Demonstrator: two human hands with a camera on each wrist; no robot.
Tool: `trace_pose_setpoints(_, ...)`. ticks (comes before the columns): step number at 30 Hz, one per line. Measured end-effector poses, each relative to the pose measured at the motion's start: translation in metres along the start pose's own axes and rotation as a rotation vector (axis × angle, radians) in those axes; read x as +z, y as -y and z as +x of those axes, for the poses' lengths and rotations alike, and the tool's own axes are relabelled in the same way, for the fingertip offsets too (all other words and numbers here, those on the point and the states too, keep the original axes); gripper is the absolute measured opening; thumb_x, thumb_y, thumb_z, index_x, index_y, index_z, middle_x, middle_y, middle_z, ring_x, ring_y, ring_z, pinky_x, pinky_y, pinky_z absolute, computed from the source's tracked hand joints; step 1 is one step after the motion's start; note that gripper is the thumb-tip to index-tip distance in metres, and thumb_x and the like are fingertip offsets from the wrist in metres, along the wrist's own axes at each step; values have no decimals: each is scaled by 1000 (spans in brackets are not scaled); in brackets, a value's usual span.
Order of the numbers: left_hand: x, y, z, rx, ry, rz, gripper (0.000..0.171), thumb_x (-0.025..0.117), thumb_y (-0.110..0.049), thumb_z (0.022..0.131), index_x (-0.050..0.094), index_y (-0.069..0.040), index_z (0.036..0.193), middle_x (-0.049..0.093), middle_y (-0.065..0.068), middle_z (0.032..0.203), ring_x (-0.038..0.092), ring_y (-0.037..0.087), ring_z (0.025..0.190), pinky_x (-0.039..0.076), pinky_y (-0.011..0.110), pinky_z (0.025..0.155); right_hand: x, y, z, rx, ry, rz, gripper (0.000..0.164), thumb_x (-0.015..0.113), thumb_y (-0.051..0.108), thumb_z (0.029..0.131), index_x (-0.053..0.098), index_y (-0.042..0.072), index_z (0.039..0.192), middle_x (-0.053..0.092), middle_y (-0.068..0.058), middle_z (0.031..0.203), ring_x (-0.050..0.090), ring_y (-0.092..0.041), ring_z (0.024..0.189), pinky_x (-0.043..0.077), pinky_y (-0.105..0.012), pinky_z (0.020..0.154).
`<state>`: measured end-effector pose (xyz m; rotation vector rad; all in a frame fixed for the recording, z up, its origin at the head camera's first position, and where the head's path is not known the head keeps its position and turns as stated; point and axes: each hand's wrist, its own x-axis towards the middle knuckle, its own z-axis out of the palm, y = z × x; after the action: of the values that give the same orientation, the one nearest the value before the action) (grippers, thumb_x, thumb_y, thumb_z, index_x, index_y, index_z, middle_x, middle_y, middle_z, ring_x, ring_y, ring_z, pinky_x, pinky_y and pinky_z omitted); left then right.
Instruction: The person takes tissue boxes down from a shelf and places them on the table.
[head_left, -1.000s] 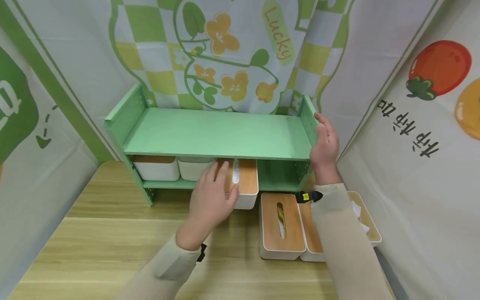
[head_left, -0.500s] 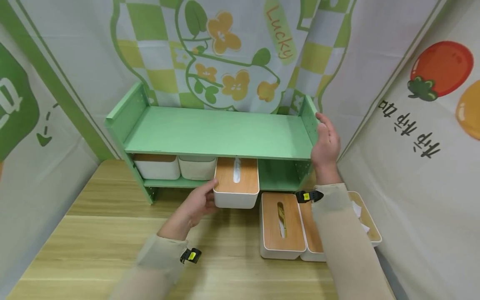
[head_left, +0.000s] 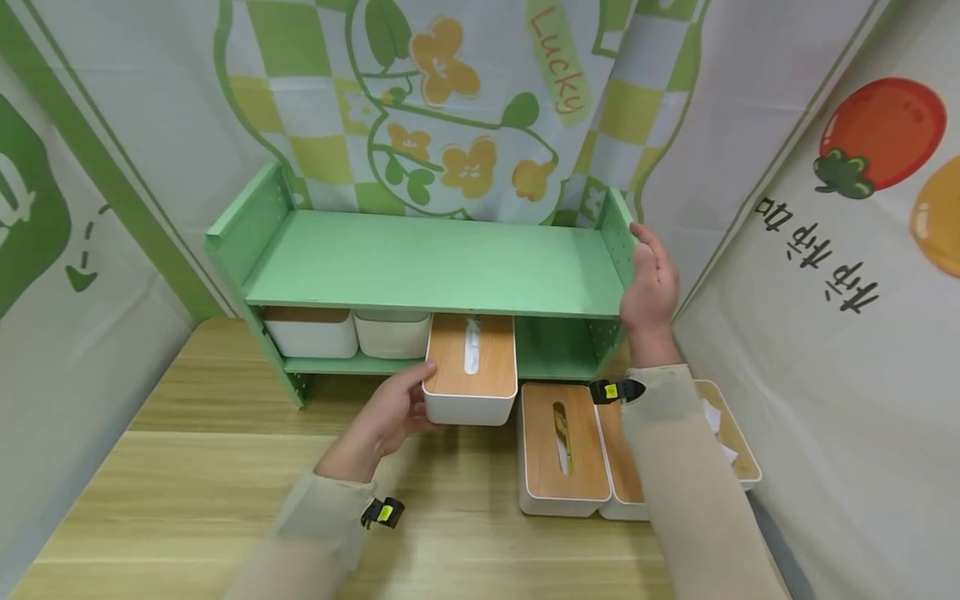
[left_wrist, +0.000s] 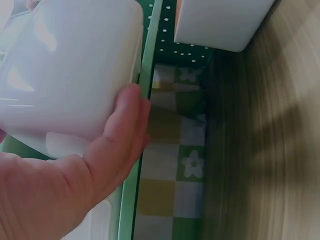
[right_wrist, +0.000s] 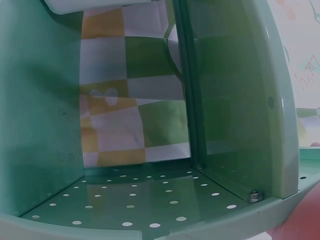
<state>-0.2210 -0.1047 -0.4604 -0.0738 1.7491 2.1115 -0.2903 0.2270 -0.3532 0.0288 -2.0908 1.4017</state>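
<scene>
A white tissue box (head_left: 472, 354) with a wood-look lid and a slot showing white tissue juts forward out of the green shelf (head_left: 435, 262). My left hand (head_left: 393, 408) grips its left front corner, thumb on the lid's edge and the other fingers low along the side. In the left wrist view, those fingers (left_wrist: 122, 127) lie against the smooth white wall of the box. My right hand (head_left: 651, 287) rests on the outside of the shelf's right side panel (head_left: 617, 242), fingers reaching up to its top edge.
A white box (head_left: 311, 333) and a cream bin (head_left: 392, 335) stand left on the lower shelf. On the wooden table (head_left: 247, 492), another tissue box (head_left: 565, 450) stands beside a similar wood-lidded box (head_left: 621, 458); a tray with white pieces (head_left: 727, 433) lies beyond my right sleeve.
My left hand has gone from over the lid to the box's left side and taken hold there. The box has slid slightly towards me. My right hand has stayed put.
</scene>
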Motion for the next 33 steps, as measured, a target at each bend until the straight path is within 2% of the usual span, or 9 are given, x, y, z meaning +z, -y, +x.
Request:
trace_pose_setpoints(2, 0, -1, 3, -22, -11, 0, 72, 50, -48, 100, 37, 4, 148, 61, 27, 125, 66, 25, 90, 53, 51, 82, 0, 0, 1, 6, 5, 0, 47, 30, 41, 107, 55, 27, 144, 23, 4, 54, 17, -10, 44, 19, -27, 40)
trace_pose_setpoints(6, -2, -3, 9, -51, -37, 4, 68, 54, -47, 98, 48, 5, 141, 69, 19, 114, 69, 20, 85, 54, 39, 74, 0, -1, 0, 9, -1, 13, 46, 31, 40, 107, 56, 28, 143, 23, 4, 54, 17, -11, 43, 18, -27, 41)
trace_pose_setpoints(8, -4, -3, 11, -53, -31, 8, 65, 56, -45, 97, 51, 6, 138, 71, 16, 109, 70, 19, 82, 55, 35, 70, 0, -1, -1, 8, -4, 18, 45, 31, 40, 107, 56, 28, 142, 22, 4, 54, 17, -10, 43, 18, -28, 41)
trace_pose_setpoints(11, -7, -2, 13, -60, -8, 20, 62, 57, -43, 97, 55, 8, 133, 73, 15, 99, 70, 20, 76, 56, 35, 65, 0, 0, -1, 5, -6, 23, 44, 32, 40, 108, 56, 28, 143, 22, 5, 53, 17, -9, 42, 19, -28, 42)
trace_pose_setpoints(23, -15, 1, 8, -47, 84, 52, 57, 59, -34, 98, 47, 7, 136, 70, 13, 101, 69, 23, 82, 56, 37, 65, 1, 1, -1, 8, -18, 21, 44, 32, 38, 107, 57, 28, 142, 23, 5, 54, 17, -11, 44, 19, -28, 43)
trace_pose_setpoints(33, -19, 6, 0, -28, 119, 54, 54, 57, -28, 98, 45, 11, 134, 71, 13, 95, 70, 22, 80, 57, 38, 63, 1, 3, -2, -10, -27, 17, 43, 32, 36, 107, 58, 27, 141, 23, 5, 54, 16, -7, 42, 18, -28, 42)
